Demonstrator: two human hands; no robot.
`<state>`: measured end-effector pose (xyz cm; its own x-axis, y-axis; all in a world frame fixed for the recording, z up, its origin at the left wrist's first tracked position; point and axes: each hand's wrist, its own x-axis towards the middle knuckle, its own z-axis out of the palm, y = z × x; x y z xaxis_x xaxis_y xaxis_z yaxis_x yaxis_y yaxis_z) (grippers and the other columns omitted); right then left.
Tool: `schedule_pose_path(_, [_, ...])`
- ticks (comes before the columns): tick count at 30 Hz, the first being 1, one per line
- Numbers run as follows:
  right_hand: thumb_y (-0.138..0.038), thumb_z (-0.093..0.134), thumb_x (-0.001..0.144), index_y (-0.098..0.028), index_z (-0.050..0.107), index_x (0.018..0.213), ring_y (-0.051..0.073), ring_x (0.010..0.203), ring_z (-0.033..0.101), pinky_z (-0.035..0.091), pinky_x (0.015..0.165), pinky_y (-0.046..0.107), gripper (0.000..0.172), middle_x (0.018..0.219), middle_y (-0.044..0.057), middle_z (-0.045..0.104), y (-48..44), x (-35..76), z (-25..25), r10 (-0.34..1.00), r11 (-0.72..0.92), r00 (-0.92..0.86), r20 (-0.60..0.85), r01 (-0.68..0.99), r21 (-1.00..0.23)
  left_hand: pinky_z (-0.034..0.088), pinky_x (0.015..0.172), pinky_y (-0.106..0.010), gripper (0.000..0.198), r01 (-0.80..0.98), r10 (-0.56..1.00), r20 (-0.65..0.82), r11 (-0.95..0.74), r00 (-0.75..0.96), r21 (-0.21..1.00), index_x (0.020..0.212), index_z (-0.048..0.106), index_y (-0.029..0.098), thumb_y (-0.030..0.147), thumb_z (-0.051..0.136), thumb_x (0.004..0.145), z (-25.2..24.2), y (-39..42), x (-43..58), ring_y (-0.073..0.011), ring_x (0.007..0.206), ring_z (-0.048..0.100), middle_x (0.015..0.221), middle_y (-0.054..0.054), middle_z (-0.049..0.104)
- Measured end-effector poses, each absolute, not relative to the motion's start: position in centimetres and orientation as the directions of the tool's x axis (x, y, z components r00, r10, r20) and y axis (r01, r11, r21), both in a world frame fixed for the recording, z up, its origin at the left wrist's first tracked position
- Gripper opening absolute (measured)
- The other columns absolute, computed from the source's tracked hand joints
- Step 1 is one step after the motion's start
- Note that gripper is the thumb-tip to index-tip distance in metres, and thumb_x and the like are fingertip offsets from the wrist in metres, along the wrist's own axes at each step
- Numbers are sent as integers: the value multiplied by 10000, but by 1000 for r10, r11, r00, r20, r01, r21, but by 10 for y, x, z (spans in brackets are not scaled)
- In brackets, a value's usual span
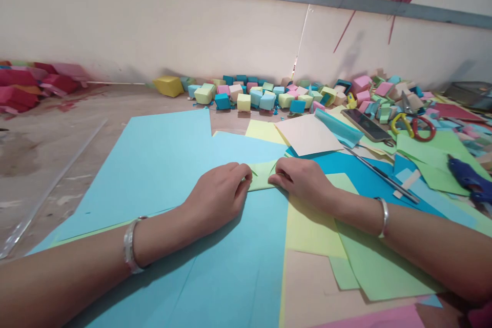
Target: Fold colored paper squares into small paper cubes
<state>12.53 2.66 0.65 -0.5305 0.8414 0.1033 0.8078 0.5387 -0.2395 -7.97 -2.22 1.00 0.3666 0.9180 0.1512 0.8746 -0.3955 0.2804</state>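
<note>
A small light green folded paper lies on a large light blue sheet in the middle of the table. My left hand presses on its left end with curled fingers. My right hand pinches its right end, fingers closed on the fold. Both wrists wear silver bangles. Most of the green piece is hidden under my fingers.
Many coloured paper cubes are piled along the wall. To the right lie a phone, scissors with yellow and red handles, a blue glue gun, a metal ruler and loose coloured sheets. Red paper pieces sit far left.
</note>
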Motion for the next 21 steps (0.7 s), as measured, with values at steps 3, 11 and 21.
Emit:
schedule_pose_path(3, [-314, 589, 897, -169, 579, 764, 130, 675, 515, 229, 572, 257, 197, 742, 27, 630, 27, 125, 7, 834, 552, -541, 114, 802, -228, 438, 718, -356, 106, 877, 903, 243, -412, 355, 248, 908, 566, 171, 187, 467, 872, 11, -21, -80, -225, 832, 534, 881, -66, 579])
schedule_pose_path(11, [-335, 510, 937, -182, 590, 823, 141, 651, 524, 223, 552, 264, 207, 750, 30, 628, 29, 126, -2, 820, 572, -556, 137, 805, -158, 444, 885, -427, 184, 803, 838, 301, -532, 454, 269, 963, 646, 188, 179, 480, 884, 9, -15, -83, -259, 1020, 530, 1092, -92, 610])
schedule_pose_path(21, [-321, 543, 907, -188, 576, 776, 129, 636, 499, 223, 545, 255, 189, 727, 14, 629, 32, 125, 3, 852, 522, -514, 101, 813, -259, 460, 880, -454, 272, 807, 847, 276, -522, 454, 275, 1051, 701, 220, 193, 480, 895, 10, -14, -83, -270, 1026, 562, 1092, -97, 632])
